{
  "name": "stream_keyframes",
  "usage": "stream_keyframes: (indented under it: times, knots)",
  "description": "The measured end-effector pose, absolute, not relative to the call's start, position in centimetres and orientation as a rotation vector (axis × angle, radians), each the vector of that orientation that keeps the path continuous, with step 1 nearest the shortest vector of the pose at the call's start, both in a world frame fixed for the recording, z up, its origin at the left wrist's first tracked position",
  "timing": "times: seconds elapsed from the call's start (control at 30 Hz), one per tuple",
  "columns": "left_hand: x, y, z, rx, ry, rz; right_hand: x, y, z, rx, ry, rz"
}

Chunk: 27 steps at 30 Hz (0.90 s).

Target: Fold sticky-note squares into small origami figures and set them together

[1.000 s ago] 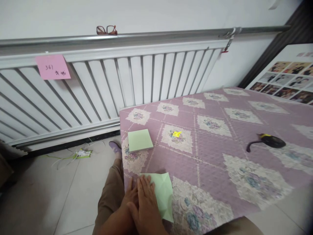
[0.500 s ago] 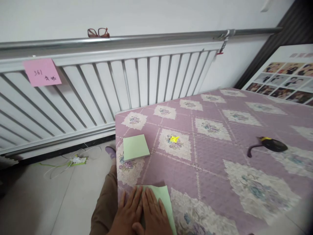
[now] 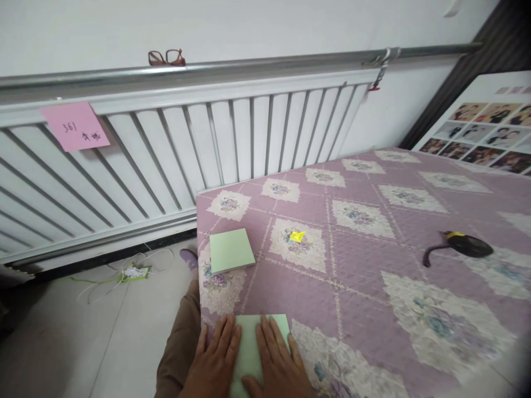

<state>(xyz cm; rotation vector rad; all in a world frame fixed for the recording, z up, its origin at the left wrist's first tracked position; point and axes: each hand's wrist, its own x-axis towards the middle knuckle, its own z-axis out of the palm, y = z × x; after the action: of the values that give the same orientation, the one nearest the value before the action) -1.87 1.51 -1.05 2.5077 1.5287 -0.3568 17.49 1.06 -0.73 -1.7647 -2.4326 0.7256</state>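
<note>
A pale green sheet of paper (image 3: 249, 345) lies on the table near its front edge. My left hand (image 3: 218, 354) presses flat on its left side, fingers stretched out. On the right side of the sheet rests my right hand (image 3: 279, 356), also flat, with the thumb angled inward. A strip of the paper shows between the two hands, and its far edge looks straight. Farther back is a square stack of the same green paper (image 3: 231, 250). To the right of that stack lies a small folded yellow piece (image 3: 297, 236).
A purple floral cloth covers the table (image 3: 298, 287). A black object with a tail-like strap (image 3: 468, 245) lies at right. Behind stand a white radiator (image 3: 240, 132) with a pink note (image 3: 75, 127), glasses (image 3: 166, 58) on the pipe, and a photo board (image 3: 481, 124). A power strip (image 3: 136, 272) sits on the floor.
My hands have moved apart, the right one to the right, over the green sheet. Its raised, uneven far edge now lies flatter and straighter.
</note>
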Motion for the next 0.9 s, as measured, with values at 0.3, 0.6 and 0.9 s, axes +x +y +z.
stream_keyframes:
  times: [0.3,0.6,0.9]
  knots:
    - [-2.2,1.2,1.3,2.345,1.415,-0.265,22.7,0.3,0.7,-2.095,-2.248,0.428]
    - [-1.4,1.0,1.4,2.341,1.501,-0.289,11.4,-0.8,4.3,-1.521,-2.347,0.709]
    - [-2.5,0.9,1.2,2.379,1.409,-0.227,17.1,0.0,0.4,-1.804,-2.404,0.582]
